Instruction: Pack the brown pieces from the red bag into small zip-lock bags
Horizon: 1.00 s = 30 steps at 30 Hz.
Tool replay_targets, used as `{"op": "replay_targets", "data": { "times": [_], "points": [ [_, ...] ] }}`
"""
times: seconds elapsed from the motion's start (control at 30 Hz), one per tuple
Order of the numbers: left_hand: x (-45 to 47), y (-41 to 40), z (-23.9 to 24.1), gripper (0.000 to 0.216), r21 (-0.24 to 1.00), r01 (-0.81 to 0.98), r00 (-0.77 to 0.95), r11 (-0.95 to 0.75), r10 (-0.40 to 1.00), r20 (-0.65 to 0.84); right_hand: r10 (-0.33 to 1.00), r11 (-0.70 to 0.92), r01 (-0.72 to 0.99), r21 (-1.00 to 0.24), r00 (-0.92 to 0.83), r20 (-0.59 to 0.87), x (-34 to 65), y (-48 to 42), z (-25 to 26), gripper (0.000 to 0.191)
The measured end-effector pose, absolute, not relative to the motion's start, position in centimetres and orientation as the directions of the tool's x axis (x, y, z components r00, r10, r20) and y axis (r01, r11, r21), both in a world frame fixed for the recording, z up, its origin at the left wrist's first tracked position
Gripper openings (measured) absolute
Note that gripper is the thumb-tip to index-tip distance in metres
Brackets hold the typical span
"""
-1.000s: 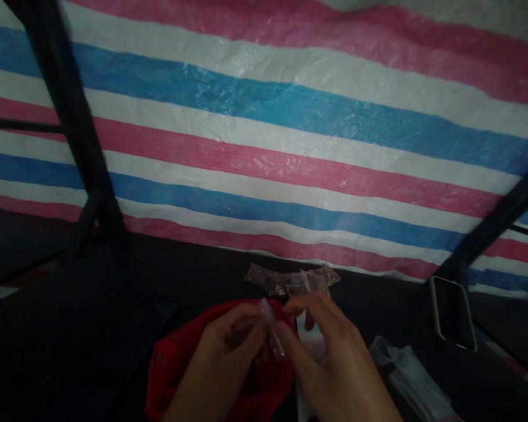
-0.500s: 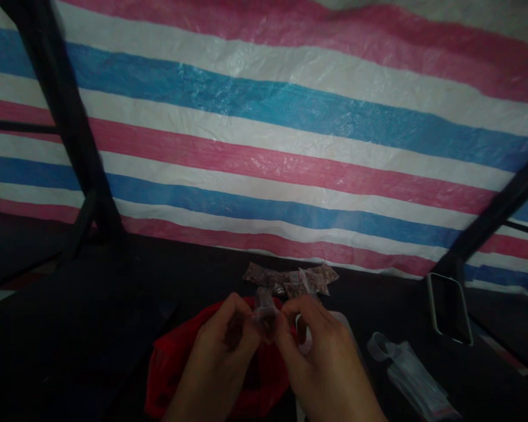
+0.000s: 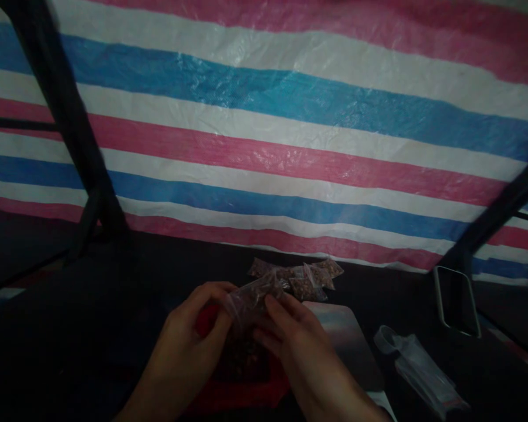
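My left hand and my right hand meet over a red bag low in the view. Between their fingertips they pinch a small clear plastic packet with brownish bits inside. Both hands are closed on it, the left at its left edge, the right at its right side. Just beyond them lies a small pile of filled packets on the dark table.
A flat grey scale-like plate sits right of my hands. A bundle of clear bags lies further right, and a phone stands near the black frame bar. A striped pink, blue and white tarp hangs behind.
My hands moved up and slightly left with the packet. The packet now lies spread out flat between the fingers rather than bunched. The grey plate has come into view.
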<state>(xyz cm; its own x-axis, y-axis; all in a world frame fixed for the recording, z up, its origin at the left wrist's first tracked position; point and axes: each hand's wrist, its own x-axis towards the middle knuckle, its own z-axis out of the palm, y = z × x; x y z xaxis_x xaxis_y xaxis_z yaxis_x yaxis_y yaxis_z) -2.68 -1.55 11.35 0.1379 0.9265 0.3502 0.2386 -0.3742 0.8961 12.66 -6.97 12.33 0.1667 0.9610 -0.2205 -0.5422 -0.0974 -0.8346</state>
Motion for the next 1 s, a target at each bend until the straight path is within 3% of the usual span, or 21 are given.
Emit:
{"op": "replay_targets", "data": {
  "times": [0.13,0.23,0.37,0.57,1.0],
  "points": [
    [-3.8,-1.1,9.8,0.039,0.849,0.359,0.139,-0.388,0.921,0.363,0.974,0.013,-0.330,-0.944,0.218,-0.063,13.3,-6.2,11.4,0.044],
    [-4.0,-1.5,9.3,0.038,0.862,0.324,0.259,-0.389,0.913,0.314,0.986,0.074,-0.143,-0.987,0.162,0.050,13.7,-6.1,11.0,0.030],
    [-3.7,-2.2,9.5,0.041,0.910,0.262,0.412,-0.322,0.890,0.196,0.988,0.083,0.029,-0.996,0.129,0.086,13.9,-6.6,11.0,0.024],
    [-3.5,-2.3,10.4,0.037,0.925,0.183,0.446,-0.333,0.867,0.224,0.992,0.084,0.093,-0.992,0.083,0.092,13.9,-7.0,11.3,0.027],
    [-2.5,-2.5,11.2,0.030,0.967,0.025,0.295,-0.255,0.926,0.237,0.978,0.128,0.260,-0.957,0.129,0.166,14.2,-7.1,11.3,0.029]
  ]
}}
